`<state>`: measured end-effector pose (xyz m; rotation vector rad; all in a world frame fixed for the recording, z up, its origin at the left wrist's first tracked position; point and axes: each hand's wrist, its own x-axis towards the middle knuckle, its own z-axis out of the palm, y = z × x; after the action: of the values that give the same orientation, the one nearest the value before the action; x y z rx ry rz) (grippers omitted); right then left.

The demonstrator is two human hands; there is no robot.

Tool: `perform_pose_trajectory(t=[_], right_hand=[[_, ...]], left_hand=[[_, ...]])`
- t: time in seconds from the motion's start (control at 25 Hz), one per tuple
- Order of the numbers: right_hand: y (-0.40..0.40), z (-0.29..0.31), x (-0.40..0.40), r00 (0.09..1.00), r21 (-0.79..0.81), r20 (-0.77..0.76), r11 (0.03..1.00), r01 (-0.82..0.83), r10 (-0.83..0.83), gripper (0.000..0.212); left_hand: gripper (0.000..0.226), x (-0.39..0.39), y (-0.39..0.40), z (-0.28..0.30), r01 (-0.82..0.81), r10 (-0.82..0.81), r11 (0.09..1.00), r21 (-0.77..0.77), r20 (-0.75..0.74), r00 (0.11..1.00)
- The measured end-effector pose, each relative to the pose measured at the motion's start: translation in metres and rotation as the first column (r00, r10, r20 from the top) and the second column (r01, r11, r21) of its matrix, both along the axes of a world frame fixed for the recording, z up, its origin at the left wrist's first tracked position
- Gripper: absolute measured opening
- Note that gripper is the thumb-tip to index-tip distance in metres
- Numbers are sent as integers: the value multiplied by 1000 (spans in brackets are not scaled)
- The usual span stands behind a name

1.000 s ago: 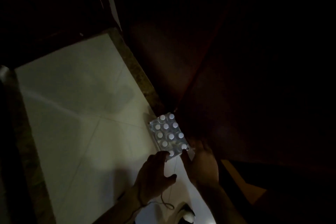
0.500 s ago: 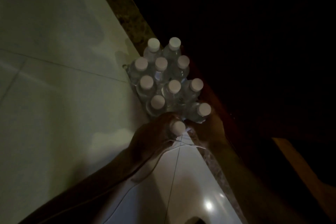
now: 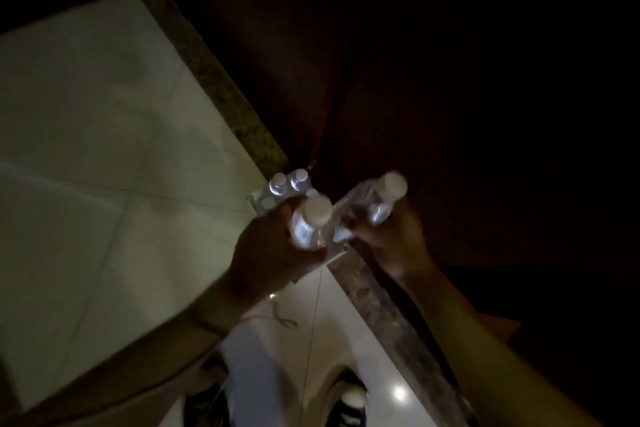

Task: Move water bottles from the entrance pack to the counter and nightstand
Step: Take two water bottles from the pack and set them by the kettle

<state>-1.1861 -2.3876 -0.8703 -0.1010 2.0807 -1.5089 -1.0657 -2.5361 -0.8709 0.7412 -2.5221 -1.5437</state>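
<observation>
The scene is dim. A shrink-wrapped pack of water bottles (image 3: 282, 189) with white caps stands on the pale tiled floor against a dark wall; my hands hide most of it. My left hand (image 3: 266, 253) is closed around one clear bottle (image 3: 310, 224), held upright above the pack. My right hand (image 3: 394, 239) grips a second bottle (image 3: 382, 198), tilted to the right and blurred by motion. Torn clear wrap shows between the two bottles.
A speckled stone border strip (image 3: 214, 80) runs diagonally along the pale floor tiles (image 3: 86, 135). Dark wooden panels (image 3: 415, 80) fill the right side. A thin white cord (image 3: 277, 315) hangs below my left wrist. A shoe (image 3: 353, 402) shows at the bottom.
Both hands have pulled a bottle each up and out of the pack. The camera has risen away from the pack, which now looks smaller and lies behind the hands.
</observation>
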Motion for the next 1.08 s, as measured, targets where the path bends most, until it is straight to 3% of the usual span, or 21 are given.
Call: perform_pose_trajectory(t=[0.16, 0.28, 0.36, 0.48, 0.6, 0.84, 0.92, 1.08], right_hand=[[-25, 269, -23, 994, -264, -99, 964, 23, -51, 23], [-40, 461, -21, 984, -393, -172, 919, -23, -49, 23], [-43, 573, -13, 978, -446, -203, 894, -43, -54, 27], [-31, 696, 16, 974, -546, -191, 838, -1, -123, 22], [-1, 775, 47, 952, -628, -185, 774, 78, -246, 14], [122, 860, 121, 811, -686, -226, 679, 260, -540, 8], [177, 874, 156, 744, -719, -236, 627, 299, -625, 11], [304, 891, 248, 546, -747, -259, 524, 409, -797, 27]], left_hand=[[40, -19, -40, 269, -86, 124, 964, 251, -139, 983], [26, -31, -47, 457, 54, 103, 881, 470, -301, 948], [29, -37, -47, 569, 165, 77, 813, 558, -384, 920], [36, -32, -39, 687, 321, 8, 738, 593, -484, 875], [58, -31, -19, 768, 484, -123, 638, 599, -541, 832], [80, -11, 100, 852, 715, -426, 378, 587, -576, 698], [78, 4, 157, 868, 782, -507, 261, 565, -610, 610], [45, 50, 304, 885, 840, -622, -20, 542, -665, 414]])
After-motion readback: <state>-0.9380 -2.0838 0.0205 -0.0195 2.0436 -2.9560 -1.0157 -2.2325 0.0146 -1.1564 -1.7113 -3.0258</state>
